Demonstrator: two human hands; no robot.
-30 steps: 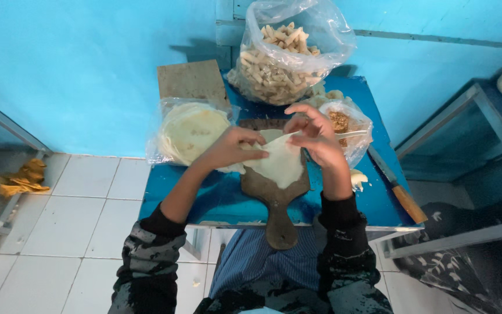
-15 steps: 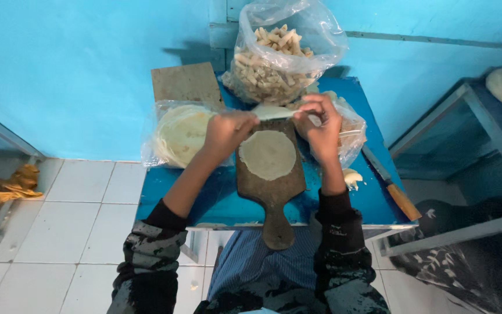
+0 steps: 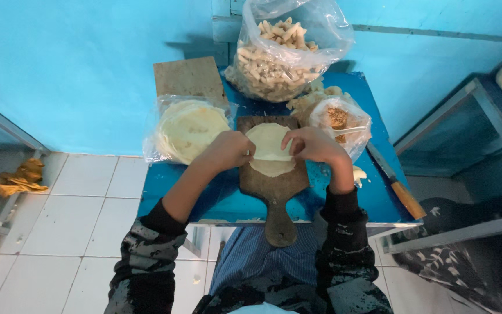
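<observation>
A wooden paddle board (image 3: 274, 186) lies on the small blue table (image 3: 164, 192). On it rest thin round pale wrapper sheets (image 3: 268, 139). My left hand (image 3: 228, 150) pinches the left edge of the top sheet. My right hand (image 3: 315, 145) grips its right edge. The sheet looks partly lifted or folded across the one below it. A plastic bag with a stack of round wrappers (image 3: 187, 129) lies just left of my left hand.
A big clear bag of rolled pieces (image 3: 280, 58) stands at the back of the table. A smaller bag with brown filling (image 3: 338, 119) sits at the right. A knife with a wooden handle (image 3: 399, 189) lies along the right edge. A flat brown board (image 3: 188, 75) leans at the back left.
A second ago both hands held a sheet up over the board. They then lifted it toward the back, baring a sheet below, and now hold it low over the board.
</observation>
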